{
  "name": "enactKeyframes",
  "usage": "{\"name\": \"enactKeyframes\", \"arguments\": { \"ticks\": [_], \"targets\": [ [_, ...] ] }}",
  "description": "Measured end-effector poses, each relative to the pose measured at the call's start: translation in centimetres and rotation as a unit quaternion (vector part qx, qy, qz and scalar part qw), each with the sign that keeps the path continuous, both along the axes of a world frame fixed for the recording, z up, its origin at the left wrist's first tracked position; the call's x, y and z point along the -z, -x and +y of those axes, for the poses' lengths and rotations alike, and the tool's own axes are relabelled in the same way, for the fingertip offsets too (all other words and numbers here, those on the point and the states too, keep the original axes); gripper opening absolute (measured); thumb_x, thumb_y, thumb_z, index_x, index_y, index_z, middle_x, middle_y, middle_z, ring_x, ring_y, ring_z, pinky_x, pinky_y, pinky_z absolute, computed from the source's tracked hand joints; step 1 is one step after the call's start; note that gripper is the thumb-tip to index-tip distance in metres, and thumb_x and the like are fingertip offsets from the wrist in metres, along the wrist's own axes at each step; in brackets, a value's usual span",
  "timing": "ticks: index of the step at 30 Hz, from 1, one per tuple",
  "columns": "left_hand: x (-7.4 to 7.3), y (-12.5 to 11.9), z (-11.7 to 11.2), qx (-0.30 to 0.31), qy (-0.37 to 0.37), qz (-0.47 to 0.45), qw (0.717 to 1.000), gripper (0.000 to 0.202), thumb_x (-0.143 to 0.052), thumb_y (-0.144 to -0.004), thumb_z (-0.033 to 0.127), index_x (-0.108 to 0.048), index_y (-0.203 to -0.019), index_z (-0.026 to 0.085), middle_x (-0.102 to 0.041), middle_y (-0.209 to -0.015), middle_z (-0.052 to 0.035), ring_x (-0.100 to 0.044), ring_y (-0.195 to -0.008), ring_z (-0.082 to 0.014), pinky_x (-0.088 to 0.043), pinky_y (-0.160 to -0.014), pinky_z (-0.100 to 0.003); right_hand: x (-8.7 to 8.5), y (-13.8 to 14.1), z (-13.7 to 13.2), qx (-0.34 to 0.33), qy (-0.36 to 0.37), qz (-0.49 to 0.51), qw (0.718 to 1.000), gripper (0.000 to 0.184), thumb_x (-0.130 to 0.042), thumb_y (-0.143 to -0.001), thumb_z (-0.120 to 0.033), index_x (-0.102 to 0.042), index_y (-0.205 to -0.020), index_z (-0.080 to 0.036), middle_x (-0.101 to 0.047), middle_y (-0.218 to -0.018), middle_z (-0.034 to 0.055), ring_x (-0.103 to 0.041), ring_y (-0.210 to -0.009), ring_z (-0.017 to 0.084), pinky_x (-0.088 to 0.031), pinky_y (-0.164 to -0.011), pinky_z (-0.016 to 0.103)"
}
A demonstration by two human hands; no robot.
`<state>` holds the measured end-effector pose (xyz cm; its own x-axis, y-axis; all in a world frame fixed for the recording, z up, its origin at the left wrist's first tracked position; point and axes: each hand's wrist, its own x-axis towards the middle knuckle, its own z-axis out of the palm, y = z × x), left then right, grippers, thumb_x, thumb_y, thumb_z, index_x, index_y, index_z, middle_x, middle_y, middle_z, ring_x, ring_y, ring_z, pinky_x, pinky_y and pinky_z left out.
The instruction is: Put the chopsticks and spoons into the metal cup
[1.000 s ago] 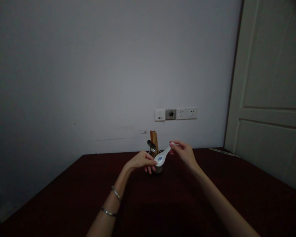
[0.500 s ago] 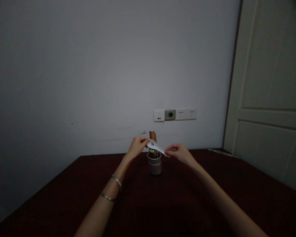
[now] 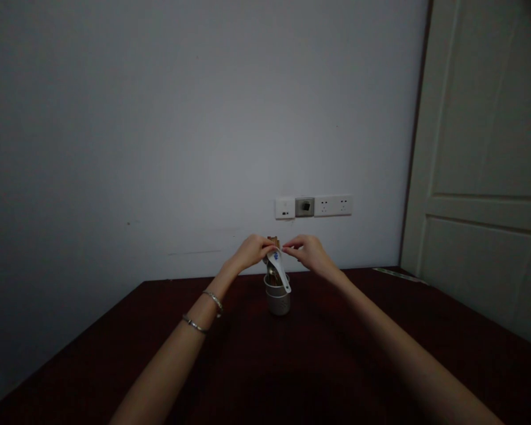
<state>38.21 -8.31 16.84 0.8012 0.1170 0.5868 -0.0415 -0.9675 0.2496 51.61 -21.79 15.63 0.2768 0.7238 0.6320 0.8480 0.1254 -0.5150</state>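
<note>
A white soup spoon (image 3: 279, 265) with a blue pattern in its bowl hangs tilted in front of the cup, bowl up and handle end pointing down. My left hand (image 3: 253, 251) pinches the bowl at its left edge. My right hand (image 3: 307, 251) has its fingertips together at the right edge of the bowl, seemingly pinching it as well. Behind the spoon stands a grey cylindrical cup (image 3: 278, 304) with several wooden chopsticks (image 3: 273, 241) upright in it. Another shiny utensil shows in part behind the spoon; its kind I cannot make out.
The cup stands on a dark red table (image 3: 265, 366) set against a pale wall (image 3: 181, 147). Sockets and a switch (image 3: 305, 206) are on the wall. A flat patterned strip (image 3: 400, 275) lies at the back right, near a light panelled door (image 3: 482, 177).
The spoon has swung from a slanting position to a steeper one, handle end down. My right hand has left the handle end and moved up to the bowl. My left hand still grips the bowl.
</note>
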Motion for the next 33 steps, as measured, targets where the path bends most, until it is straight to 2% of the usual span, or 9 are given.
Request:
{"name": "enactKeyframes", "arguments": {
  "ticks": [3,7,16,19,21,24,27,31,33],
  "targets": [
    [0.1,-0.2,0.0,-0.014,-0.029,0.017,0.999,0.026,-0.048,-0.079,0.032,-0.071,-0.081,0.018,-0.064,-0.060,-0.0018,-0.049,-0.053,-0.0112,-0.030,-0.052,-0.019,-0.7,0.3,0.6,0.028,0.038,-0.090,0.995,0.022,-0.058,-0.073,-0.033,-0.072,-0.079,-0.016,-0.069,-0.076,0.0087,-0.060,-0.068,0.017,-0.041,-0.062,0.024],
    [0.3,-0.3,0.0,-0.011,-0.044,0.024,0.999,0.028,-0.048,-0.080,0.032,-0.070,-0.078,0.017,-0.063,-0.058,-0.0023,-0.049,-0.052,-0.0117,-0.029,-0.052,-0.020,-0.7,0.8,1.1,0.065,0.082,-0.128,0.986,0.024,-0.057,-0.074,-0.035,-0.072,-0.080,-0.017,-0.069,-0.075,0.0095,-0.061,-0.068,0.018,-0.039,-0.060,0.023],
    [0.4,0.0,-0.2,0.001,0.077,0.025,0.997,0.022,-0.055,-0.074,0.032,-0.070,-0.072,0.016,-0.065,-0.063,-0.0021,-0.055,-0.061,-0.0142,-0.037,-0.061,-0.021,-0.1,1.0,1.9,0.065,0.091,-0.123,0.986,0.031,-0.054,-0.077,-0.040,-0.072,-0.071,-0.015,-0.069,-0.069,0.0121,-0.060,-0.062,0.017,-0.037,-0.054,0.022],
    [0.5,0.2,-0.3,0.016,0.105,-0.029,0.994,0.023,-0.054,-0.075,0.035,-0.070,-0.078,0.018,-0.068,-0.074,-0.0031,-0.059,-0.071,-0.0171,-0.040,-0.067,-0.024,-0.1,0.6,2.3,0.084,0.088,-0.117,0.986,0.028,-0.055,-0.076,-0.036,-0.072,-0.072,-0.014,-0.069,-0.067,0.0124,-0.060,-0.060,0.016,-0.036,-0.054,0.022],
    [1.1,0.3,0.0,-0.001,0.146,-0.104,0.984,0.026,-0.055,-0.074,0.037,-0.069,-0.085,0.018,-0.068,-0.084,-0.0052,-0.059,-0.080,-0.0195,-0.042,-0.072,-0.027,0.0,0.1,2.6,0.103,0.078,-0.100,0.987,0.027,-0.056,-0.074,-0.035,-0.072,-0.074,-0.014,-0.069,-0.069,0.0125,-0.060,-0.061,0.017,-0.037,-0.055,0.023],
    [3.2,0.4,0.9,-0.067,0.260,-0.220,0.938,0.033,-0.054,-0.074,0.041,-0.066,-0.092,0.016,-0.067,-0.087,-0.0088,-0.060,-0.082,-0.0210,-0.044,-0.075,-0.032,0.2,-0.9,3.0,0.143,0.052,-0.058,0.987,0.027,-0.056,-0.073,-0.037,-0.072,-0.077,-0.015,-0.070,-0.074,0.0120,-0.062,-0.065,0.018,-0.039,-0.058,0.023],
    [7.0,0.2,2.0,-0.107,0.379,-0.270,0.879,0.042,-0.060,-0.069,0.043,-0.062,-0.099,0.014,-0.064,-0.093,-0.0116,-0.059,-0.087,-0.0217,-0.044,-0.078,-0.034,0.6,-1.7,3.3,0.184,0.035,-0.029,0.982,0.030,-0.055,-0.074,-0.040,-0.072,-0.079,-0.017,-0.070,-0.077,0.0120,-0.063,-0.070,0.020,-0.039,-0.059,0.024],
    [12.6,-0.6,2.7,-0.091,0.519,-0.212,0.823,0.076,-0.075,-0.055,0.037,-0.045,-0.120,0.013,-0.047,-0.121,-0.0207,-0.052,-0.103,-0.0261,-0.042,-0.085,-0.035,1.5,-2.2,3.6,0.229,0.029,-0.012,0.973,0.031,-0.052,-0.075,-0.041,-0.071,-0.082,-0.017,-0.069,-0.082,0.0136,-0.063,-0.075,0.021,-0.039,-0.060,0.024],
    [14.7,-1.1,2.6,-0.060,0.566,-0.169,0.804,0.088,-0.077,-0.052,0.035,-0.036,-0.127,0.014,-0.038,-0.129,-0.0229,-0.047,-0.110,-0.0287,-0.040,-0.087,-0.036,2.1,-2.2,3.7,0.243,0.035,-0.007,0.969,0.033,-0.051,-0.076,-0.042,-0.071,-0.083,-0.018,-0.069,-0.082,0.0136,-0.063,-0.076,0.021,-0.040,-0.060,0.024]
  ]
}}
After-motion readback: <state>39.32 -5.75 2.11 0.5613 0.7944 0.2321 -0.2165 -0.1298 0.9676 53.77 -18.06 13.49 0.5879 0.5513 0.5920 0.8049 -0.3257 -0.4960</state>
